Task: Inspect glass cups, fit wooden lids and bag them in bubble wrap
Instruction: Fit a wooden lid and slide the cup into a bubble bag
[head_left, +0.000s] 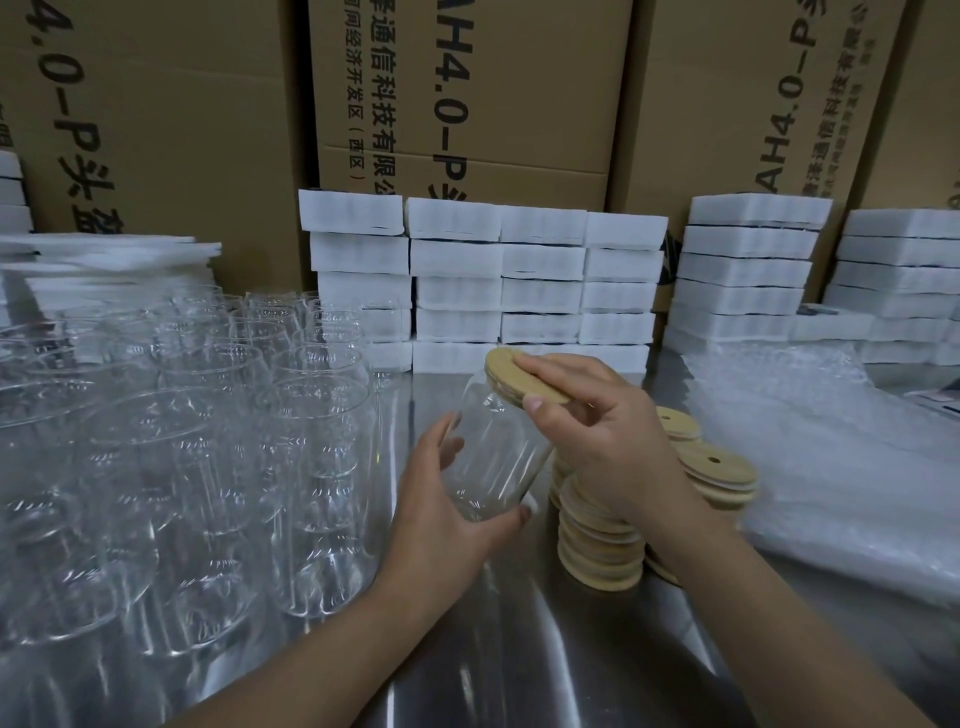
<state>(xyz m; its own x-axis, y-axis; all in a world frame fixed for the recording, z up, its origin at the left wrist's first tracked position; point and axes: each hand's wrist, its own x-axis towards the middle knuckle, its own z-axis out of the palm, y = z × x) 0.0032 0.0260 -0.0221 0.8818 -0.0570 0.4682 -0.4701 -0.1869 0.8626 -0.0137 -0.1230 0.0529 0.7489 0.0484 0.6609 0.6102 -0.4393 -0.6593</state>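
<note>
The left hand (439, 517) curls its grip round the base of a clear glass cup (493, 457), held tilted above the steel worktop (519, 649) in the middle. The right hand (613, 441) pinches a round wooden lid (501, 364) between thumb and fingers; the lid sits on the cup's mouth. Stacks of spare lids (597, 545) stand just right of the cup, with bubble wrap (831, 467) further right. Empty glasses (208, 441) crowd the left side. White foam packs (519, 275) are stacked at the far edge, before cardboard cartons (467, 104)
</note>
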